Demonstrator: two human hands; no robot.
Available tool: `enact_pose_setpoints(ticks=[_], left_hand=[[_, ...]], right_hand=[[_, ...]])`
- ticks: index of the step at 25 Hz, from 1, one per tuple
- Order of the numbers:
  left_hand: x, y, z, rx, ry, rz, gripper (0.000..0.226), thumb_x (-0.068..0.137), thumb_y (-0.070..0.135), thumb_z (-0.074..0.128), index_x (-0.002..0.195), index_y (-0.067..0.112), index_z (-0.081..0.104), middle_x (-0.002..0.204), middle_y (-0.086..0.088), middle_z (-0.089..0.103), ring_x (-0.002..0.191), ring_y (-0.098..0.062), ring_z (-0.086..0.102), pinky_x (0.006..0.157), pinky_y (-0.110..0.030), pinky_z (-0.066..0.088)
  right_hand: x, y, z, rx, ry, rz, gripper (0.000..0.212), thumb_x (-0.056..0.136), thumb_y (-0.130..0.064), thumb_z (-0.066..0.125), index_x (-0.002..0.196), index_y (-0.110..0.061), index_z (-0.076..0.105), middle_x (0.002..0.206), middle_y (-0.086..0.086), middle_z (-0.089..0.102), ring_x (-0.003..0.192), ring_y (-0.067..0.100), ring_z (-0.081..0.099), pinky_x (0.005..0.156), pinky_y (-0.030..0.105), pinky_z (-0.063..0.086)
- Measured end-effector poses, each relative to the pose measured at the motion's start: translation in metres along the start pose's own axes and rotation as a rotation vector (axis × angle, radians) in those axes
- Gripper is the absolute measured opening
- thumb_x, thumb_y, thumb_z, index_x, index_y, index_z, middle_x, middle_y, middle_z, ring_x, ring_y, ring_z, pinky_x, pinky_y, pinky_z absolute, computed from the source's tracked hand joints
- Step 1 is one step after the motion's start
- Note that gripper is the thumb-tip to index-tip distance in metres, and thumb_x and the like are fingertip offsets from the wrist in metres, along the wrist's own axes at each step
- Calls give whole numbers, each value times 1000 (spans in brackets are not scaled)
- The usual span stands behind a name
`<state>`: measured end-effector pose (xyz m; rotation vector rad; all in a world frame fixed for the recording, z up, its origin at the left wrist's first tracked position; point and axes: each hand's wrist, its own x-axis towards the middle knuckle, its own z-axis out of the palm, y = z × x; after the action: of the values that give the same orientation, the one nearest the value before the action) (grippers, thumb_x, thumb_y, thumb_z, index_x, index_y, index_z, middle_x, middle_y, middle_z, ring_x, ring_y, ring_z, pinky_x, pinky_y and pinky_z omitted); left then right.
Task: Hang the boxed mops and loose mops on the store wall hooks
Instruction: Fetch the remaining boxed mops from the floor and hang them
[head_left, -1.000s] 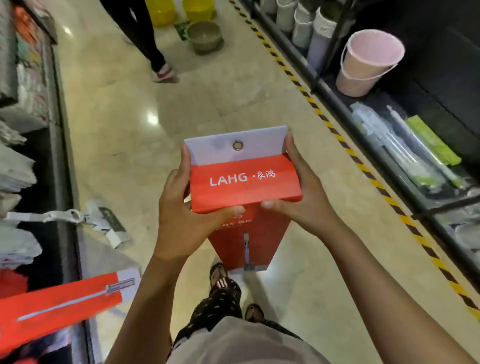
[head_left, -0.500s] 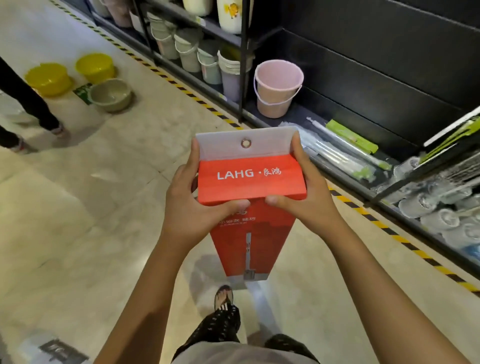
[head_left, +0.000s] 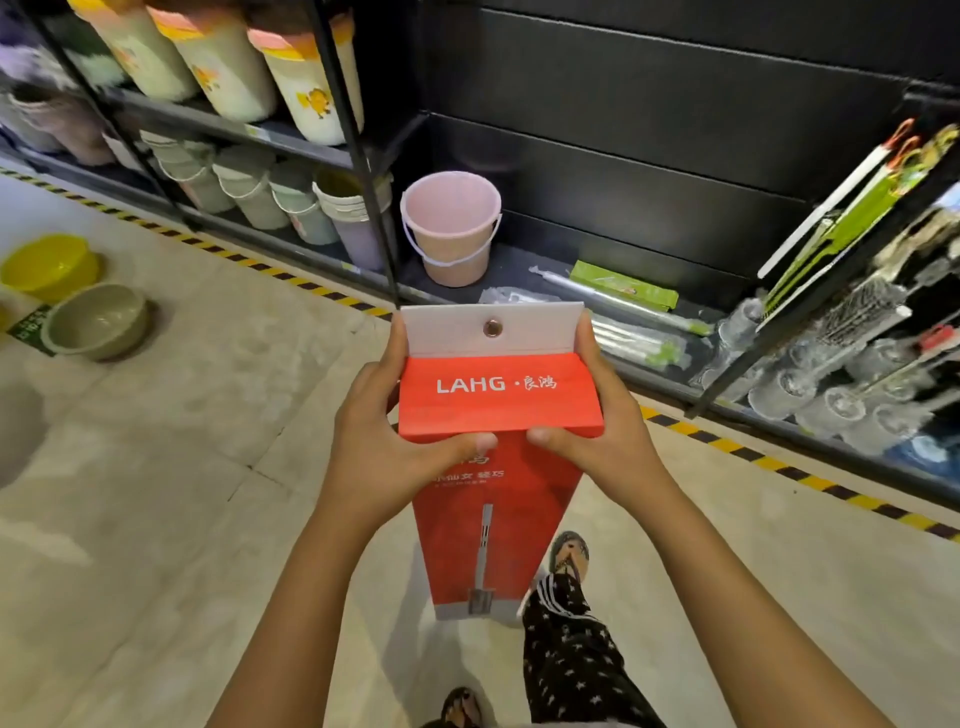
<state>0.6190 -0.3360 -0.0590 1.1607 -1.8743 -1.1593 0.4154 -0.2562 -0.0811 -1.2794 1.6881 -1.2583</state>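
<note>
I hold a long red boxed mop (head_left: 498, 530) upright in front of me, its top end up. The top carries a white flap with a metal hanging eyelet (head_left: 492, 328). My left hand (head_left: 384, 447) grips the box's left top edge, thumb across the front. My right hand (head_left: 597, 431) grips the right top edge the same way. Ahead stands a black slatted wall (head_left: 649, 130); I see no hooks on it. Several loose packaged mops (head_left: 623, 306) lie on the low black shelf under the wall. More long-handled goods (head_left: 852, 208) lean at the right.
A pink bucket (head_left: 451, 228) stands on the low shelf. A black metal rack (head_left: 358, 156) to the left holds stacked buckets and bins. Yellow-black tape (head_left: 727, 447) edges the floor. A yellow basin (head_left: 49, 265) and a grey basin (head_left: 96, 322) sit on the floor at left. Shelves of brushes fill the right.
I have turned right along the aisle toward the black wall, and it is nearer. Both hands keep the same hold on the box. The other person has left the view.
</note>
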Motion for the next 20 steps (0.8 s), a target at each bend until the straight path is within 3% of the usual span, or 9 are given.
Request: enact_pose_setpoints(ticks=[5,9,13,16,20], left_hand=[[89,30,55,-2,-1,18,117,42,65,80,140,60,17,119,34,44,116,0,54,97,-32,52],[165,61,101,13,-1,44,120,43,67,82,144,58,18,128,24,47,122,-5,52,99,-41,52],[225,76,137,0,19,82,125,44,64,84,150,47,21,133,9,52,122,-7,54,99,-41,52],[267,88,153,-25,48,99,122,44,61,84,148,51,22,133,9,52,120,-2,55,97,-29,52],[328,107,157,-103,136,114,100,43,59,87,122,75,27,124,22,53,107,12,57,81,-8,50]], right_hand=[[81,18,-67,12,5,17,107,48,-87,65,133,-76,2,145,-13,42,130,9,48,106,46,46],[148,25,-135,-22,14,4,110,49,-87,65,138,-71,1,145,-11,42,132,11,46,106,49,45],[205,30,-183,-48,49,-55,114,49,-86,67,143,-64,7,146,-14,41,133,9,45,108,47,43],[246,28,-209,-62,64,-82,114,47,-87,67,143,-63,9,138,-21,42,130,6,46,108,41,43],[313,11,-229,-72,60,-138,112,50,-76,73,144,-60,14,131,-38,35,130,0,45,111,39,41]])
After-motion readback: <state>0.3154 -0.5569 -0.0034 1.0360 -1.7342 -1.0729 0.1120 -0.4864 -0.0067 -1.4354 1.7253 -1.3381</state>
